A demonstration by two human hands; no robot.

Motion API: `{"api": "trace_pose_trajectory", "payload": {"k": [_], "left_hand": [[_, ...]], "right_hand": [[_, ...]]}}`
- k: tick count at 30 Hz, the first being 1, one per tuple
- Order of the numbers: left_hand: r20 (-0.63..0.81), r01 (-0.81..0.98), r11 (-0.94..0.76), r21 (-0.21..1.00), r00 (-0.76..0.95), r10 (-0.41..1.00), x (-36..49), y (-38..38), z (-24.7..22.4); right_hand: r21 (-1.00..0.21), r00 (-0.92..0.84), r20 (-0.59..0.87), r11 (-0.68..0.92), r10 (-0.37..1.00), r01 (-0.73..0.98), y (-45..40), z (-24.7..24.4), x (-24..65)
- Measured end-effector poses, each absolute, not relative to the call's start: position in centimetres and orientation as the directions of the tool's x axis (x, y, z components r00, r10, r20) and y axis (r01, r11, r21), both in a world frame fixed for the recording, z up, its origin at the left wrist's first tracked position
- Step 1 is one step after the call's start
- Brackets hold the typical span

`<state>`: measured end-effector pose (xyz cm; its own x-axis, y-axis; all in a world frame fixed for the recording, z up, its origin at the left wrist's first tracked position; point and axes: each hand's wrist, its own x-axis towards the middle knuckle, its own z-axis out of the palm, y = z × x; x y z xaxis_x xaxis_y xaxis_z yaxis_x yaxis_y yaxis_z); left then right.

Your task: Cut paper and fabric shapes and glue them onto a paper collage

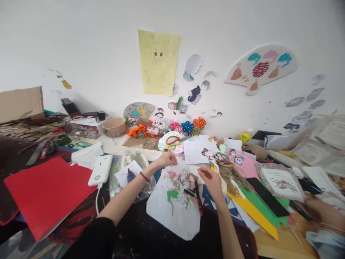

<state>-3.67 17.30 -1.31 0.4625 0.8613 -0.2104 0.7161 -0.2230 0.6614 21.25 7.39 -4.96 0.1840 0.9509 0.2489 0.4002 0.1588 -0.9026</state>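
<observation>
My left hand (167,159), with a red cord on the wrist, hovers over the far edge of a white paper sheet (175,223). Its fingers are curled in a pinch; whatever may be between them is too small to make out. To the right, my right hand (212,181) hangs beside the same sheet, thumb and fingers apart, holding nothing that shows. Colourful paper scraps (178,180) are heaped on the sheet between the hands, with a green piece (172,194) among them. A dark pen with red parts (198,198) lies across the sheet's right side.
Red paper (48,194) and a white power bank (100,169) with a cable lie left. Red-and-yellow-handled scissors (173,142) rest behind. Yellow (253,216) and green strips, a black strip (267,196) and twine (229,180) crowd the right. Another person's arm (329,212) reaches in there.
</observation>
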Motion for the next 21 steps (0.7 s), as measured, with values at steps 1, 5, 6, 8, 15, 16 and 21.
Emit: {"api": "trace_pose_trajectory", "payload": {"k": [1,5,6,8,15,16,21], "left_hand": [[-0.189,0.691,-0.212,0.691,0.455,0.870,-4.7,18.1,-0.8],[-0.179,0.648,-0.091,0.756,0.338,0.924,-8.7,21.0,0.3],[-0.203,0.654,-0.044,0.755,0.297,0.933,-9.5,21.5,0.1],[-0.277,0.666,0.051,0.744,0.239,0.931,-10.5,22.1,-0.5],[-0.532,0.696,0.284,0.659,0.165,0.830,-10.2,21.5,-4.0],[-0.551,0.705,0.298,0.644,0.156,0.820,-10.0,21.4,-4.2],[-0.540,0.795,0.286,0.534,0.060,0.840,-9.2,20.7,-4.2]], "right_hand": [[-0.921,0.222,0.243,0.152,0.944,0.360,7.0,-5.4,21.7],[-0.966,0.361,0.200,0.122,0.911,0.227,6.4,-7.4,22.7],[-0.972,0.386,0.191,0.118,0.903,0.204,6.4,-7.8,22.8],[-0.979,0.417,0.178,0.117,0.892,0.168,6.5,-8.4,22.9],[-0.991,0.430,0.119,0.082,0.895,0.103,6.1,-8.8,23.0],[-0.990,0.426,0.122,0.079,0.896,0.118,6.0,-8.8,23.0],[-0.966,0.422,0.157,0.050,0.893,0.254,5.6,-9.3,23.1]]}}
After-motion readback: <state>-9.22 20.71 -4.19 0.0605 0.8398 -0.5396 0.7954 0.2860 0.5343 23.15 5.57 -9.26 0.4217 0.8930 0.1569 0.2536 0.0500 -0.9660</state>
